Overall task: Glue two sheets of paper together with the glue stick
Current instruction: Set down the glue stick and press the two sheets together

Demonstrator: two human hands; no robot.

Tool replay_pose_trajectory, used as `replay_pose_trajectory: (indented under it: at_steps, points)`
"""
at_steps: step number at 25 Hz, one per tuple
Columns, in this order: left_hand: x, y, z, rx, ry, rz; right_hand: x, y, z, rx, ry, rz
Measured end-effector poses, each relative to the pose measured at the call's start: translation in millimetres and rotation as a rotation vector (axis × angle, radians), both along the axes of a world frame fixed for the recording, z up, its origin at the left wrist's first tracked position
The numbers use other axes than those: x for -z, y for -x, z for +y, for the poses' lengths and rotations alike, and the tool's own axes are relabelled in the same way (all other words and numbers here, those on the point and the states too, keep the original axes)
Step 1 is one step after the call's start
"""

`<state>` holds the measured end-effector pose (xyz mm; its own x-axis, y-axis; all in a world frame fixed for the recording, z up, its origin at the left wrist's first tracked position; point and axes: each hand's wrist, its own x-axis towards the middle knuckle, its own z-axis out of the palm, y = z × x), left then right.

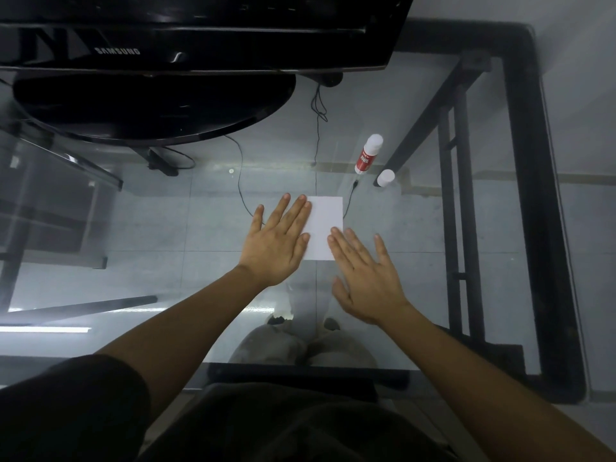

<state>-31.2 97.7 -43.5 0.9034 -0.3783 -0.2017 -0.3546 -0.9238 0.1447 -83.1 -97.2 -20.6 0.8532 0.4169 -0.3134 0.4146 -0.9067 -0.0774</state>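
Low in the frame's centre, my right hand [365,276] lies flat and spread, gripping nothing, its fingertips on the lower right corner of the white paper [325,226]. My left hand [278,243], equally flat and empty, covers the sheet's left edge. I cannot tell whether two sheets are stacked. Beyond, toward upper right, the glue stick [368,154] stands tilted, uncapped, nearer my right hand; its cap [386,177] sits just beside it.

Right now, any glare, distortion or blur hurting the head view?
Head view: wide-angle bending along the table frame; bright glare streaks on the glass at lower left; the room is dim, yet the paper, glue stick and both hands stay sharp.
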Motion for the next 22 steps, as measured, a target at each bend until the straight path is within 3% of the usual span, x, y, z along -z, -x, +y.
replay_pose_trajectory:
  at_steps: [7,22]
  points:
    - [1,0,1,0.006,-0.020,-0.010,3,-10,19,-0.021,-0.011,0.018]
    - [3,0,1,0.002,0.003,-0.017,7,-28,17,0.142,0.001,-0.035]
